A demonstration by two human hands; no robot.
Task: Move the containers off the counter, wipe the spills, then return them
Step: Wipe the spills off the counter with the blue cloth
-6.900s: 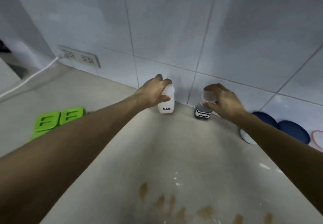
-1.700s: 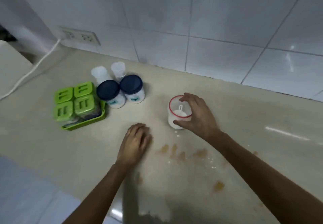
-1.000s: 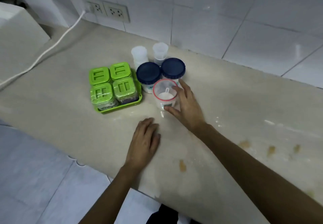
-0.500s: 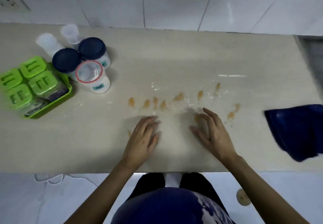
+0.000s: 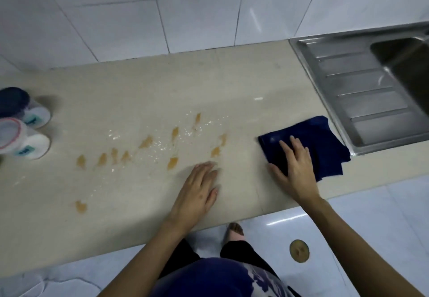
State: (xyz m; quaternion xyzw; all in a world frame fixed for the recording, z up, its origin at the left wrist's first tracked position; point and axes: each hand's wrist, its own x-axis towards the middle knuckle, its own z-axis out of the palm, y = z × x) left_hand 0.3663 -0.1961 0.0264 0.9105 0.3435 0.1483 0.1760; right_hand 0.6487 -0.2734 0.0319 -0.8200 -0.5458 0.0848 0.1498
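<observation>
Amber spills [image 5: 148,143] dot the beige desk [image 5: 116,204]; right hand [image 5: 293,164] lies spread-fingered on a crumpled blue cloth [image 5: 322,143], left hand [image 5: 197,192] flat, fingers together.

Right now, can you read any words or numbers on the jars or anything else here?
No text here is sharp enough to read.
Blue-lidded jar: a teal mark on its white side, too blurred to read.
Red-rimmed jar: a teal label mark, also too blurred.
Blue cloth under the right hand, counter and sink: no writing visible.
</observation>
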